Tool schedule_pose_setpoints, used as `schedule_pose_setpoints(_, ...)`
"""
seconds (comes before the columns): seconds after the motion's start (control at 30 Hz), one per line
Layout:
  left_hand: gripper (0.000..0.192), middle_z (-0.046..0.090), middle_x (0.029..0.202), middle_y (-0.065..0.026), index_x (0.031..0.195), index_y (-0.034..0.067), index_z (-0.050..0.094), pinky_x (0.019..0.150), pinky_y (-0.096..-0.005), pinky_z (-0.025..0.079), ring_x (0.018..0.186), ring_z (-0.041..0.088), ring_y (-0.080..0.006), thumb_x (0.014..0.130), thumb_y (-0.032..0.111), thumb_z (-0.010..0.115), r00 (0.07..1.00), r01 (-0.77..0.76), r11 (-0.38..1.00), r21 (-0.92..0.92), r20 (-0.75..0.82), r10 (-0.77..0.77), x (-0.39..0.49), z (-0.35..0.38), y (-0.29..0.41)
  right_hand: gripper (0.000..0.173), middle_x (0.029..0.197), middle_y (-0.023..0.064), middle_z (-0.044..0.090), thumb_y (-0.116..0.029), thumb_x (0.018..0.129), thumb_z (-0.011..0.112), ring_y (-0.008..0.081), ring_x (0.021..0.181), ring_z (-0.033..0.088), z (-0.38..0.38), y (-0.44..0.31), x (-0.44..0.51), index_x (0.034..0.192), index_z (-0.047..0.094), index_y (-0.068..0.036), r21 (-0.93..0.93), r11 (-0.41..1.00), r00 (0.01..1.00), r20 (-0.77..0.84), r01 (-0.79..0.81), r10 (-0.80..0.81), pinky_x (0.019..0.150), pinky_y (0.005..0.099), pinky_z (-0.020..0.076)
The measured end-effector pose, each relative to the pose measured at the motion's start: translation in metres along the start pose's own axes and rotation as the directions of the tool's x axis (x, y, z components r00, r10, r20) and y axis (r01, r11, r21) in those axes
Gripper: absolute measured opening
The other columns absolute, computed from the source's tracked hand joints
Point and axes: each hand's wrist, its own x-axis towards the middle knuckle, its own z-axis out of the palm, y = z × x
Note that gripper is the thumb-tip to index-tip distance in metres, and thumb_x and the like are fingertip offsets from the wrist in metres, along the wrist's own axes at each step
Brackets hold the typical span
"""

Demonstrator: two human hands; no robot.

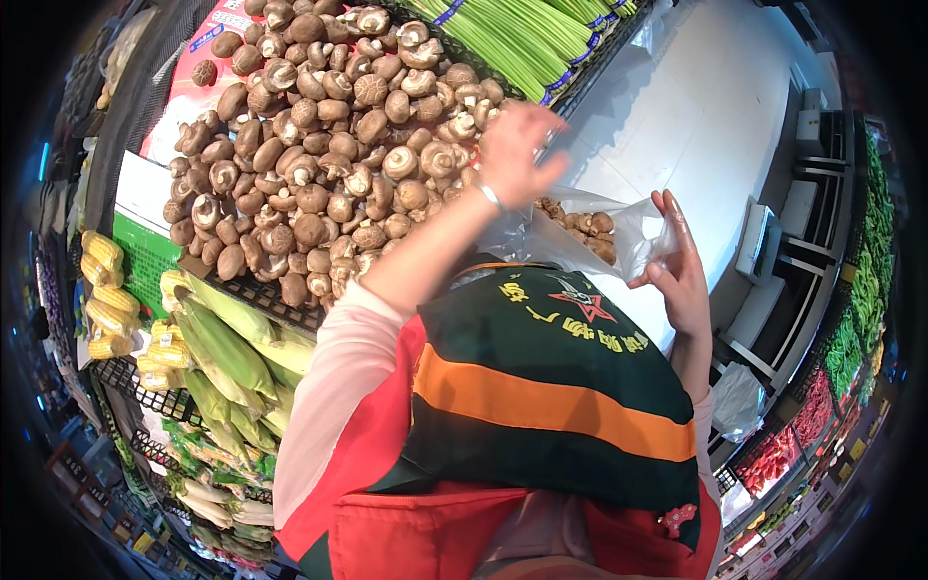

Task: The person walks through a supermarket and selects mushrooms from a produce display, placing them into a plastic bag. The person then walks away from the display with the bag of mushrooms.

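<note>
A large heap of shiitake mushrooms [312, 167] lies on the produce stand before me. My left hand [518, 152], blurred and wearing a bracelet, is above the heap's right edge. Its thumb stands apart from the fingers and I see nothing held between them. With thumb and fingers, my right hand [678, 268] grips the edge of a clear plastic bag [641, 243]. Several brown mushrooms [591, 232] show in or through the bag. My left forearm and the dark green apron [551, 326] hide part of the bag and the heap's near side.
Bundled green stalks [507, 43] with purple bands lie beyond the heap. Husked corn [225, 348] and wrapped yellow corn cobs [112, 308] are at left. A pale floor [681, 123] extends to the right, towards another stand with green vegetables [866, 283] and red peppers [768, 460].
</note>
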Motion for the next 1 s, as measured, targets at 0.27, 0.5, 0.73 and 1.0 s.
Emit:
schedule_pose_setpoints(0.27, 0.057, 0.045, 0.137, -0.0096, 0.121, 0.022, 0.055, 0.103, -0.0437, 0.038, 0.126, 0.042, -0.0334, 0.068, 0.02, 0.077, 0.932, -0.029, 0.802, 0.597, 0.306, -0.193, -0.015, -0.055, -0.091, 0.087, 0.153, 0.0145, 0.029, -0.023, 0.078, 0.069, 0.023, 0.111, 0.056, -0.065, 0.013, 0.024, 0.151, 0.024, -0.005, 0.027, 1.0, 0.997, 0.08, -0.014, 0.012, 0.069, 0.0299, 0.0581)
schedule_pose_setpoints(0.5, 0.033, 0.055, 0.117, -0.0061, 0.098, 0.015, 0.059, 0.097, -0.0468, 0.035, 0.115, 0.048, -0.0283, 0.068, 0.025, 0.068, 0.942, 0.059, 0.687, 0.725, 0.187, -0.279, -0.058, -0.089, -0.045, 0.083, 0.152, 0.0147, 0.03, -0.022, 0.08, 0.067, 0.0239, 0.122, 0.049, -0.139, 0.01, 0.059, 0.15, 0.026, -0.005, -0.025, 1.0, 0.975, 0.221, -0.019, 0.024, 0.072, 0.0302, 0.0583)
schedule_pose_setpoints(0.73, 0.041, 0.053, 0.123, -0.011, 0.113, 0.012, 0.057, 0.104, -0.0453, 0.034, 0.122, 0.046, -0.0296, 0.077, 0.028, 0.067, 0.971, 0.165, 0.689, 0.706, 0.007, -0.239, -0.017, -0.037, -0.046, 0.082, 0.153, 0.015, 0.03, -0.025, 0.082, 0.068, 0.0202, 0.111, 0.056, -0.174, 0.012, 0.094, 0.149, 0.027, -0.003, -0.083, 0.996, 0.948, 0.32, 0.034, -0.005, 0.072, 0.028, 0.0567)
schedule_pose_setpoints(1.0, 0.053, 0.052, 0.127, -0.0116, 0.124, 0.022, 0.053, 0.108, -0.0448, 0.029, 0.121, 0.048, -0.0287, 0.075, 0.031, 0.07, 0.824, 0.194, 0.535, 0.822, 0.159, -0.544, 0.039, -0.03, -0.097, 0.088, 0.152, 0.0155, 0.032, -0.035, 0.08, 0.069, 0.0197, 0.103, 0.061, -0.187, -0.003, 0.135, 0.15, 0.025, -0.005, -0.144, 0.988, 0.974, 0.224, 0.053, -0.019, 0.068, 0.0281, 0.0572)
